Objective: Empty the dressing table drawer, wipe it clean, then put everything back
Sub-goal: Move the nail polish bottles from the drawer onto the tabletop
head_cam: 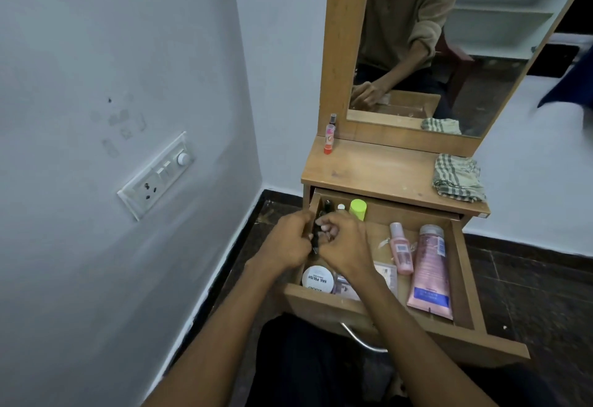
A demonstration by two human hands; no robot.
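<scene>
Both hands are in the open drawer [462, 281] at its left side: the left hand [285, 243] curls round a small dark stick [315, 236], the right hand [343, 243] pinches beside it. Whether the right hand has its own item, I cannot tell. Best move, I'd say: lift out in 1 go and stand things on the desk [382, 169] near the 2 tubes [330, 135], well apart from the cloth [457, 178]. The pink tube [430, 272], pink bottle [401, 247], green cap [358, 209] and white jar [318, 279] wait inside.

cloth [457, 178]: grey-beige checked | tube [430, 272]: pink | cap [358, 209]: lime green | wall [96, 53]: pale grey
</scene>
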